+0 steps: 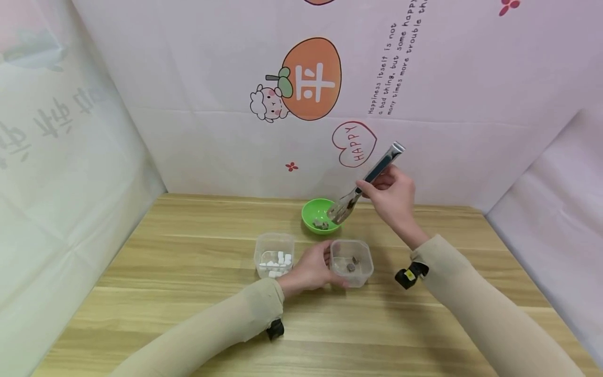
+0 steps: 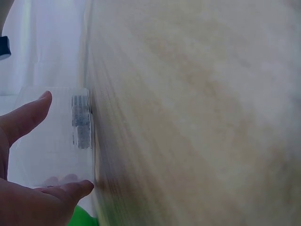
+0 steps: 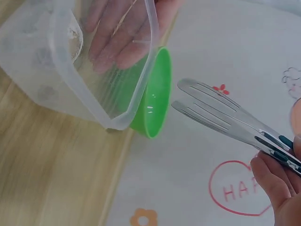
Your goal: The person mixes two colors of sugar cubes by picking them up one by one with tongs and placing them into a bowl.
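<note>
Metal tongs (image 1: 377, 170) with dark grip strips are held between the thumb and fingers of my right hand (image 1: 393, 195). Their slotted tips hang over the right side of a green bowl (image 1: 308, 222), with nothing visible between them in the right wrist view. Several greyish-brown pieces (image 1: 321, 224) lie in the bowl. My left hand (image 1: 312, 267) holds a clear plastic container (image 1: 363, 276) from its left side, thumb near the front and fingers behind. Inside that container are a few small brown-grey pieces (image 1: 350, 267).
A second clear container (image 1: 275, 242), holding several white cubes (image 1: 281, 258), stands left of my left hand. The wooden table (image 1: 188, 251) ends at a printed white cloth (image 1: 212, 157) behind the bowl. More cloth (image 1: 70, 183) hangs at both sides.
</note>
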The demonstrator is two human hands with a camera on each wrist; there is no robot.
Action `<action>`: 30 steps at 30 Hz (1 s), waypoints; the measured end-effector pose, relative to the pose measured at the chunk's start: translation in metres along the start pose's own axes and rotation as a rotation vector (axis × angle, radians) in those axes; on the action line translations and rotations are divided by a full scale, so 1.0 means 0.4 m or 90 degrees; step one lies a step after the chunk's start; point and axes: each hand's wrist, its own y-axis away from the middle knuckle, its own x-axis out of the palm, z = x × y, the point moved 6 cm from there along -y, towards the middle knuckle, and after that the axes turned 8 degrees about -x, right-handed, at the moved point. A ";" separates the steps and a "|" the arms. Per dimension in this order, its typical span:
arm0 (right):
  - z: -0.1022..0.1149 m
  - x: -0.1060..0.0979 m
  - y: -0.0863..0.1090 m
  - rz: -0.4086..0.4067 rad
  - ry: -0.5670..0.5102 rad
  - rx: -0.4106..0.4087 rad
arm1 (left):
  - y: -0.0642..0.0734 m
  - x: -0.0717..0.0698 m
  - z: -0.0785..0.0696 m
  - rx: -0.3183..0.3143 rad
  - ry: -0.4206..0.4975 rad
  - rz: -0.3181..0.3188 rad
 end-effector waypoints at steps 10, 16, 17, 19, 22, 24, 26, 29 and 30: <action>0.064 -0.065 0.045 0.015 0.017 -0.028 | 0.000 0.002 -0.001 0.002 0.005 0.001; 0.070 -0.087 0.069 0.044 0.024 -0.036 | 0.001 0.002 0.000 -0.002 0.006 0.000; 0.068 -0.089 0.073 0.049 0.029 -0.035 | 0.000 0.002 0.001 -0.003 0.004 0.000; 0.064 -0.093 0.079 0.058 0.034 -0.030 | 0.000 0.001 0.000 -0.004 0.002 0.001; 0.054 -0.096 0.088 0.075 0.029 -0.022 | 0.000 0.001 0.000 -0.010 0.002 0.003; 0.048 -0.097 0.094 0.087 0.029 -0.018 | 0.000 0.001 0.000 -0.011 0.005 0.004; 0.042 -0.096 0.102 0.100 0.028 -0.011 | 0.000 0.001 0.000 -0.010 0.006 0.004; 0.034 -0.092 0.113 0.117 0.032 -0.006 | 0.000 -0.001 -0.001 -0.008 0.003 0.000; 0.032 -0.090 0.117 0.123 0.031 -0.005 | 0.001 -0.002 -0.001 -0.008 0.000 -0.001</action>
